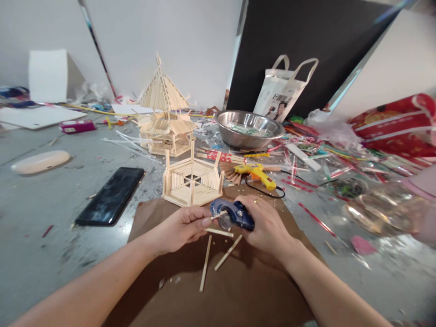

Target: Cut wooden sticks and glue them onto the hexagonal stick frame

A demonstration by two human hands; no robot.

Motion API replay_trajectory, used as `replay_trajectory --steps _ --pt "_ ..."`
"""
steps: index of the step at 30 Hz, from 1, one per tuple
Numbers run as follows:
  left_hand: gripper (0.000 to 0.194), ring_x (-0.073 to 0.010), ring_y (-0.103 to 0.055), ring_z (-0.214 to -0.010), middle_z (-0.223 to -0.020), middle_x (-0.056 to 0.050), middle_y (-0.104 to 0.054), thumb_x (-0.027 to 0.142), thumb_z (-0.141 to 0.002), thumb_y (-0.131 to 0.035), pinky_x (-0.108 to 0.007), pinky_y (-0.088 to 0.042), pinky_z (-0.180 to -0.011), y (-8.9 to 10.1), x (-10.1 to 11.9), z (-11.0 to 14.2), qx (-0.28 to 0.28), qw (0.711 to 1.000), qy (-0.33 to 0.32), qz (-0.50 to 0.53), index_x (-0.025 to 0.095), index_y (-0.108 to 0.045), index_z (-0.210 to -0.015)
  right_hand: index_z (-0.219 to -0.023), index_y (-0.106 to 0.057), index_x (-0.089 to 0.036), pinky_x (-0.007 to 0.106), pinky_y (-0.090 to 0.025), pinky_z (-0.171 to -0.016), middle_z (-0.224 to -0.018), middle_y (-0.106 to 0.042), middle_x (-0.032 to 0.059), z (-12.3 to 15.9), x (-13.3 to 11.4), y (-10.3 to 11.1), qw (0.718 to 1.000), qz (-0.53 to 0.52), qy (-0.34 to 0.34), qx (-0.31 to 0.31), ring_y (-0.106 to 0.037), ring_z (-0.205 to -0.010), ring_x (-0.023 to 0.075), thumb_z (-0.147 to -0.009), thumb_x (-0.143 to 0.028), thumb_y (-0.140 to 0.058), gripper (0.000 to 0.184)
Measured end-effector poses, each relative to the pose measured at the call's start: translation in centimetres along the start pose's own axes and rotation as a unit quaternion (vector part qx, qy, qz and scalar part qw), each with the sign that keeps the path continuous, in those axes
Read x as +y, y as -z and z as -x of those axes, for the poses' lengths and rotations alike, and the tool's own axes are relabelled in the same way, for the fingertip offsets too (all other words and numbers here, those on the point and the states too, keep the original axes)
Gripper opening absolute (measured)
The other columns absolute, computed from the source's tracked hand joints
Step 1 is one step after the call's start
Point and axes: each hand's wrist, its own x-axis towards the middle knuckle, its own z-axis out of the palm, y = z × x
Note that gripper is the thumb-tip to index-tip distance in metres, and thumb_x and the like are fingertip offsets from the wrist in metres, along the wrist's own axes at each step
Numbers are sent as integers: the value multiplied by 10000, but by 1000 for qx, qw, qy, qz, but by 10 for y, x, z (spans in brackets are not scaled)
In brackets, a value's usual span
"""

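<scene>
Pinching a slim wooden stick (219, 215) between thumb and fingers, the left hand (190, 225) holds its far end at the mouth of a blue cutter (240, 215), just above a brown sheet (170, 295). The right hand (269, 225) is wrapped round the cutter; how hard it squeezes, I can't tell from here. Below the hands, three loose sticks (205, 263) lie on the sheet. At its far edge stands a hexagonal stick frame (179, 181) with short upright posts, and behind that a tiered stick tower (165, 93) with a pointed roof. Right of the frame lies a yellow glue gun (257, 173), with a steel bowl (235, 140) beyond it. Over on the left, a black phone (111, 195) rests on the grey surface (51, 263).
</scene>
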Motion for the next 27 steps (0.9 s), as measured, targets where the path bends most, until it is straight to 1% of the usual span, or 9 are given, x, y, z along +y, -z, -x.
replay_trajectory --steps 4,8,15,21,27 --pt "239 -33 -198 -403 -458 83 -232 358 -768 -419 -189 -151 -389 0 -2 0 -3 1000 2 14 133 -461 -699 -990 -413 -179 335 -374 -717 -899 -551 80 0 0 0 1000 0 0 -1 -491 -819 215 -583 -175 -504 417" --pt "255 -32 -207 -405 -462 81 -242 367 -765 -420 -188 -160 -394 1 -2 1 3 1000 6 6 132 -454 -674 -988 -420 -182 338 -374 -729 -916 -547 81 0 0 1 1000 -2 -3 -5 -487 -831 215 -584 -173 -507 413" --pt "252 -36 -203 -400 -451 82 -230 369 -765 -420 -189 -161 -390 0 0 1 2 1000 5 4 132 -472 -695 -993 -421 -176 337 -373 -734 -925 -547 85 -1 0 1 1000 0 -6 -7 -489 -833 215 -584 -174 -507 418" --pt "272 -34 -203 -409 -468 80 -233 389 -756 -429 -188 -163 -393 1 -2 1 6 1000 12 2 131 -450 -671 -974 -434 -187 328 -376 -713 -913 -556 81 0 0 1 1000 1 -5 -4 -497 -816 208 -598 -192 -508 383" --pt "270 -34 -203 -409 -466 80 -230 389 -754 -431 -188 -162 -391 0 -1 1 3 1000 9 4 131 -452 -675 -959 -437 -192 324 -377 -704 -890 -559 71 -1 0 2 1000 1 -10 -12 -498 -814 209 -581 -163 -508 385"
